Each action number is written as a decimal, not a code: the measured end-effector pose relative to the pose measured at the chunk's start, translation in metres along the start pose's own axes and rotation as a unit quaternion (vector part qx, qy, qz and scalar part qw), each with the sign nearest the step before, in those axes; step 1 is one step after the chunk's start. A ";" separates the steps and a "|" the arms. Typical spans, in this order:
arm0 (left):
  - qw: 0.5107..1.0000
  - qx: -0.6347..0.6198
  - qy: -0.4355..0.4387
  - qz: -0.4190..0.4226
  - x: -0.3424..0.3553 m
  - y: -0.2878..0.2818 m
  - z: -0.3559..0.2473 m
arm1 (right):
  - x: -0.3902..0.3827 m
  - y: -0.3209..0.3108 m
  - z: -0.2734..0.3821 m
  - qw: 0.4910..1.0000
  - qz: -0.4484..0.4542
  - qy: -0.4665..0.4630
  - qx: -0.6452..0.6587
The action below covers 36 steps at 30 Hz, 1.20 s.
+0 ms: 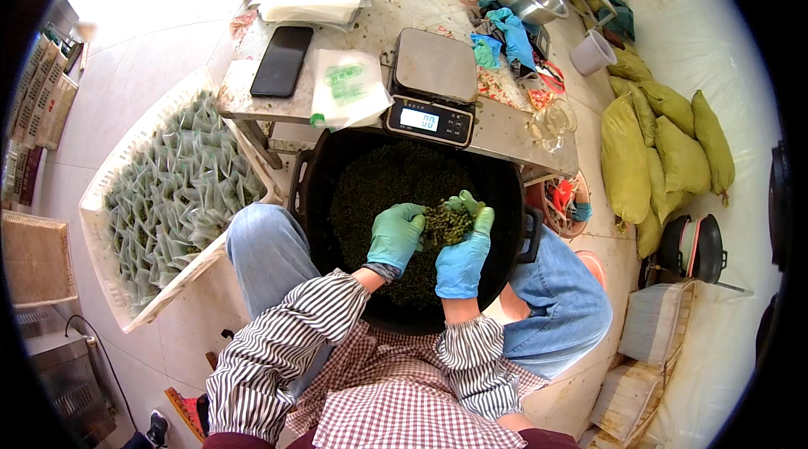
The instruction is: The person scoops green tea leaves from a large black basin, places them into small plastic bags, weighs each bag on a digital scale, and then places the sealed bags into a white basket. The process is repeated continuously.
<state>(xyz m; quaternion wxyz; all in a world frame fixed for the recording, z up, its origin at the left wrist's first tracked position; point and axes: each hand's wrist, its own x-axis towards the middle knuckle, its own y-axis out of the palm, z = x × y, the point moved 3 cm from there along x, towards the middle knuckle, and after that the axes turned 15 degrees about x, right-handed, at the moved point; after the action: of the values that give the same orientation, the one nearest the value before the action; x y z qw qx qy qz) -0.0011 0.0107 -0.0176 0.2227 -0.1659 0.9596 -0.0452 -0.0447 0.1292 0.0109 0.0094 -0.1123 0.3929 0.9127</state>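
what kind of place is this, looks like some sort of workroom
Probably a small food-packing workshop, judging by the digital scale on the worktable, the pale crate full of small filled bags, and the large black tub of small green pieces.

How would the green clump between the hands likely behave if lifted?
The green clump would probably shift rather than hold stiff, since it looks made of many small, beadlike pieces. It is likely light, being only a handful between the left hand and right hand. Loose bits may roll off into the tub beneath.
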 end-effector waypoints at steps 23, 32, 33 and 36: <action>0.999 0.043 -0.012 0.011 0.013 -0.019 -0.008 | -0.004 -0.022 0.014 0.876 0.240 0.065 -0.414; 0.997 0.005 0.065 0.033 -0.006 -0.017 -0.027 | -0.004 -0.027 0.022 0.870 0.201 -0.077 -0.443; 0.997 0.019 0.061 0.045 -0.008 -0.014 -0.024 | 0.004 -0.033 0.010 0.902 0.157 -0.021 -0.401; 0.891 0.150 0.423 -0.072 -0.025 -0.003 -0.035 | 0.018 -0.042 -0.018 0.897 0.108 0.069 -0.423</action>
<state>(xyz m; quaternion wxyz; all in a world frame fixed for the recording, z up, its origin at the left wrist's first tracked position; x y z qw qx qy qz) 0.0052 0.0172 0.0249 -0.1863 -0.1641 0.9302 -0.2705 -0.0546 0.1438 -0.0356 -0.1650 -0.1252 -0.0204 0.9781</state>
